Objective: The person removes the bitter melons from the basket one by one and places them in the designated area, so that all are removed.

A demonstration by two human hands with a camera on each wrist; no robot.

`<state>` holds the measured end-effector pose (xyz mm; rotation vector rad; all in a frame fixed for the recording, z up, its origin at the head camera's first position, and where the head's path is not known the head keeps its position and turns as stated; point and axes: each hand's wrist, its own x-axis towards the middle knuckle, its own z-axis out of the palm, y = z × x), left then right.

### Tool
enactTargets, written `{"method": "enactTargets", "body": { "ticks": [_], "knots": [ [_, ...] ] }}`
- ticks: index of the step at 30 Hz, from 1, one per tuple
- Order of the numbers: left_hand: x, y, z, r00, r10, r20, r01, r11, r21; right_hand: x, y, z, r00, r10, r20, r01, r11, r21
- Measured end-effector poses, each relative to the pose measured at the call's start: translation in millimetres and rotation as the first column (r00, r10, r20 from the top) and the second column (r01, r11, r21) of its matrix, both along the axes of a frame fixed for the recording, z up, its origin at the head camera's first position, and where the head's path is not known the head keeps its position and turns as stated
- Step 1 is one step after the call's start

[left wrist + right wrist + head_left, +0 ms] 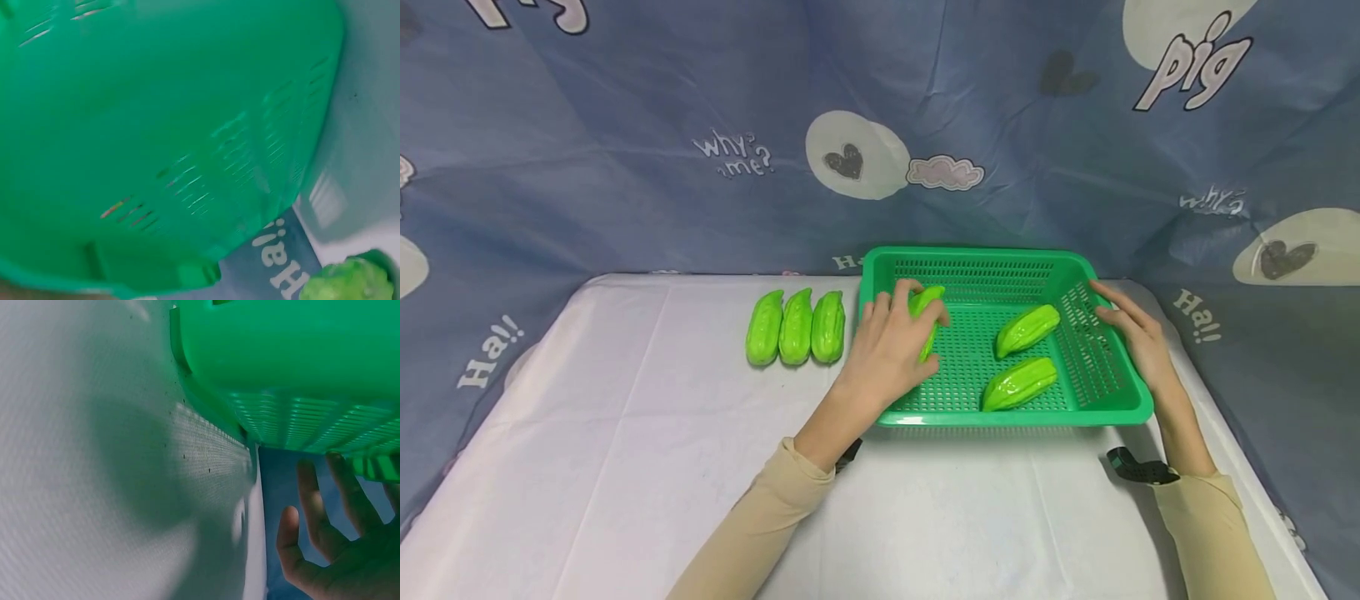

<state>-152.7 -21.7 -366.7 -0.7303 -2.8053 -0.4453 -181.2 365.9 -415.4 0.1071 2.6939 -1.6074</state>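
Note:
A green slotted basket [992,419] holds two green ridged vegetable-like pieces, one [1027,331] behind the other [1019,384], at its right side. At the basket's left end the left hand [883,346] grips a third green piece [927,302], fingers curled over it and partly hiding it. The right hand [1138,337] rests against the basket's right rim, fingers extended. In the right wrist view the fingers of that hand [340,531] reach toward the basket's slotted wall [312,422]. The left wrist view shows the basket's outer side [169,125], not the left fingers.
Three similar green pieces [795,327] stand side by side on the white-covered table [647,433], left of the basket. One green piece [347,281] shows at the lower right of the left wrist view. A blue printed cloth [625,167] hangs behind the table.

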Motion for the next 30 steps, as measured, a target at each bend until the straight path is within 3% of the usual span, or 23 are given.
{"method": "enactTargets", "body": {
  "ticks": [18,25,30],
  "knots": [
    [5.4,-23.0,12.7,0.995,0.077,-0.061,-0.073,0.994,0.076,-0.6,0,-2.9,1.0,0.003,-0.009,-0.003,1.0,-0.003],
    [10.1,-33.1,19.3,0.993,0.115,-0.014,-0.113,0.987,0.114,0.2,0,-1.9,1.0,0.007,-0.003,-0.007,1.0,-0.005],
    [13.9,-40.8,23.5,0.993,0.115,-0.021,-0.11,0.983,0.145,0.1,0,-1.1,1.0,0.009,0.007,-0.009,1.0,-0.016]
  ]
}}
